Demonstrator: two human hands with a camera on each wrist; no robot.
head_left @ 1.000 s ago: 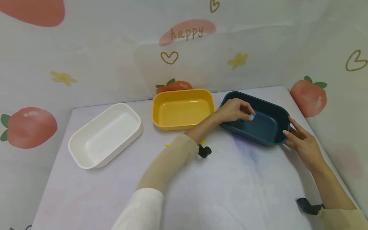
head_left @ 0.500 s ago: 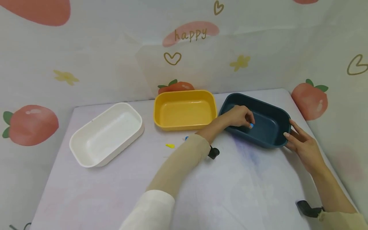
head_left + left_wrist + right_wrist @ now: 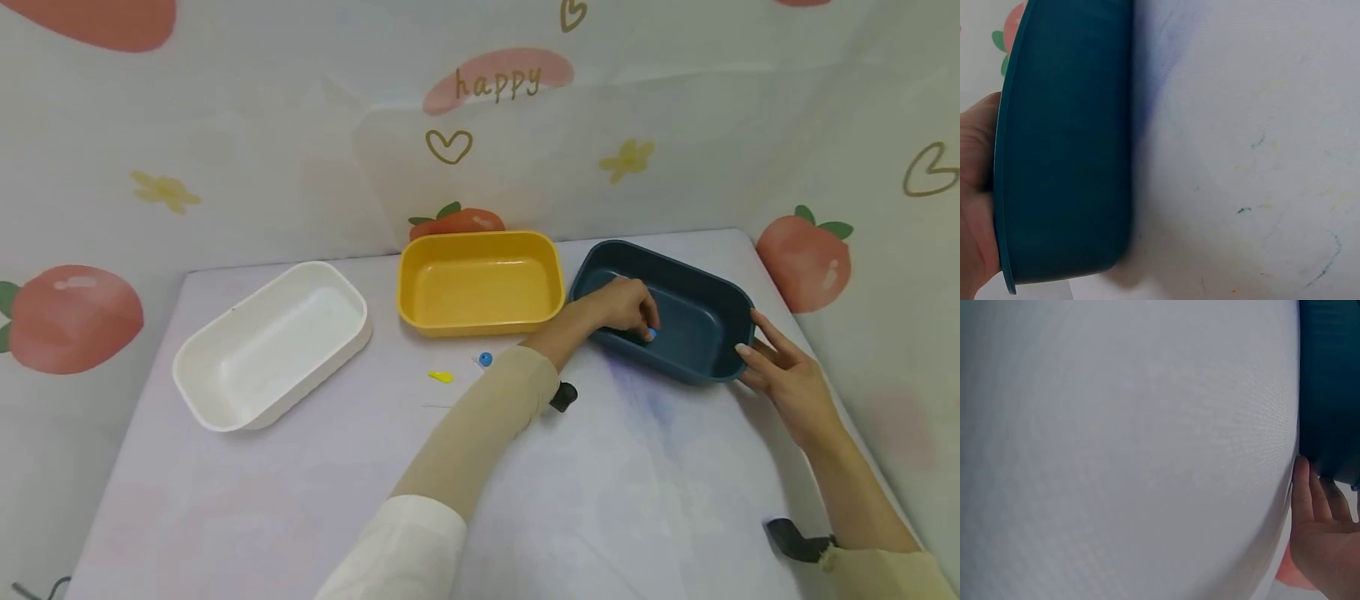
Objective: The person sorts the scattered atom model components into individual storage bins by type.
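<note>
In the head view my left hand (image 3: 628, 307) reaches down inside the dark blue basin (image 3: 705, 287), near its left end. Its thumb and fingertips pinch a small blue bead (image 3: 651, 334), mostly covered by the fingers. My right hand (image 3: 787, 375) holds the basin's right end, thumb at the rim and fingers along the outer wall. The right wrist view shows those fingers (image 3: 1319, 497) nearly straight against the basin's side. From the left wrist, the basin's outer wall (image 3: 1069, 144) hides the fingertips and the bead.
A yellow basin (image 3: 480, 323) stands beside the dark blue one, and a white basin (image 3: 281, 342) lies angled at the left. In front of the yellow basin are another blue bead (image 3: 486, 359), a yellow teardrop-shaped piece (image 3: 441, 377) and a thin line like thread (image 3: 437, 406).
My left hand has lowered further into the dark blue basin with the bead. The forearm has shifted right, uncovering the other bead and the yellow piece. My right hand stays at the rim.
</note>
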